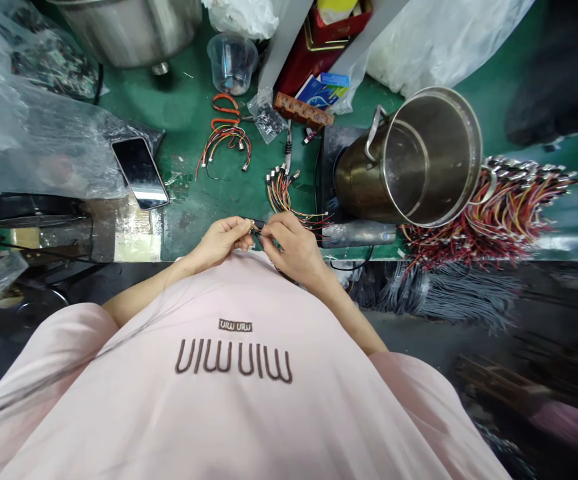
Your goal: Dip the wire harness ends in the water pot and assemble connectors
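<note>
My left hand (229, 237) and my right hand (291, 247) meet at the table's front edge, close to my shirt. Between their pinched fingertips is a small connector (253, 225) with a brass-coloured part and dark wire. The left fingers grip its metal end, while the right fingers close on the dark part beside it. Fingers hide most of the piece. Just beyond my right hand lies a bundle of red, yellow and black wires (279, 190) with metal connectors. Further left, a smaller wire group (226, 141) rests below orange-handled scissors (225, 110).
A phone (140, 173) lies left on the green table (189, 187). A large metal pot (393, 160) stands right, beside a big wire pile (509, 207). Grey cables (449, 290) hang below the edge. A plastic tub (232, 63) and brown block (303, 110) are behind.
</note>
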{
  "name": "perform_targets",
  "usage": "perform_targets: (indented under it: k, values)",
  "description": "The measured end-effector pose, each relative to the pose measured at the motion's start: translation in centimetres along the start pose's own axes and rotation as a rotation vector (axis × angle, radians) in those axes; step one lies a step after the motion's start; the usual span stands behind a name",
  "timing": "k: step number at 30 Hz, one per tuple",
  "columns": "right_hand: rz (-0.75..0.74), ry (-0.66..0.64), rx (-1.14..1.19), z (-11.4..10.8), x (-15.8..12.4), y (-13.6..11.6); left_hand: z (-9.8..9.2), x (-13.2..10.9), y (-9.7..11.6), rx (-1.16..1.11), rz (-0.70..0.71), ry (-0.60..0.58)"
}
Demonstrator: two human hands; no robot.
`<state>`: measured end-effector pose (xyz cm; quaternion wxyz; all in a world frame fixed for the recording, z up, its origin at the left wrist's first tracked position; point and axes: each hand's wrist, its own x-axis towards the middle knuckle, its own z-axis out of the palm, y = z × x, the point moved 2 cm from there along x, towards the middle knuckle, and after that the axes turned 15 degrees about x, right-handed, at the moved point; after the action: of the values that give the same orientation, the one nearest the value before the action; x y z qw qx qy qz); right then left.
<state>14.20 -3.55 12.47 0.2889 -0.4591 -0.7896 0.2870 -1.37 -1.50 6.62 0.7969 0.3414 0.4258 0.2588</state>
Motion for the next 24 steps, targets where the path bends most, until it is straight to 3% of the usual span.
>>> perform_targets:
  k: [9,24]
  values:
    - [0.005,-0.032,-0.038,0.4,0.0,0.1,-0.1,0.1,-0.5,0.030,-0.019,0.017]
    - [0.050,0.043,0.050,0.6,0.7,0.3,-0.3,0.1,-0.3,0.047,-0.010,0.050]
